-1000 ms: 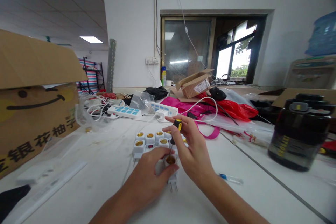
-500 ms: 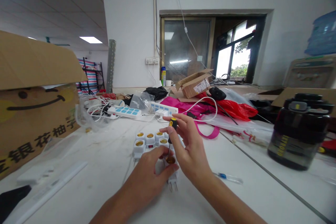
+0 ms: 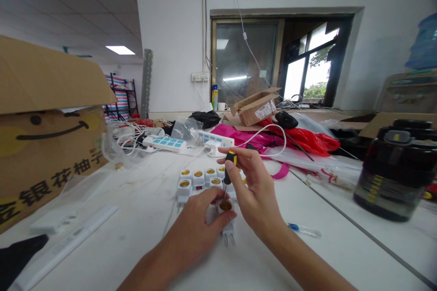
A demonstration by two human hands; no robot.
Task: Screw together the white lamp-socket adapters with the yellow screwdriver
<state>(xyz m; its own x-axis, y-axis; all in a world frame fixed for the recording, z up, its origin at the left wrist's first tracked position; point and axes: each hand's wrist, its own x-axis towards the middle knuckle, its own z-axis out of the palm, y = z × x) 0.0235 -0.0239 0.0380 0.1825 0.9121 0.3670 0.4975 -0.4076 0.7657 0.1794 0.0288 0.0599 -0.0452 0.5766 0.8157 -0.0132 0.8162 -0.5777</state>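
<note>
My left hand (image 3: 201, 220) is closed around a white lamp socket (image 3: 226, 205) with a brass-coloured inside and a two-pin plug (image 3: 228, 238) pointing toward me. In my right hand (image 3: 254, 186) is a black and yellow screwdriver (image 3: 231, 160), pinched by its handle and held nearly upright. The shaft runs down into or just behind the socket's far rim; the exact spot of the tip cannot be made out. Just beyond both hands stand several more white sockets (image 3: 185, 184) in rows, partly covered by my right hand.
Power strips (image 3: 164, 143) and tangled white cables lie behind. A large cardboard box (image 3: 51, 145) stands at left, near a long white bar (image 3: 68, 245). To the right are a blue-tipped clear tool (image 3: 303, 230) and a dark bottle (image 3: 392, 173). Red and pink bags (image 3: 307, 141) lie at the back.
The view has shifted slightly, so everything sits a little further right. My right fingers have turned a little on the screwdriver handle; both hands keep their hold.
</note>
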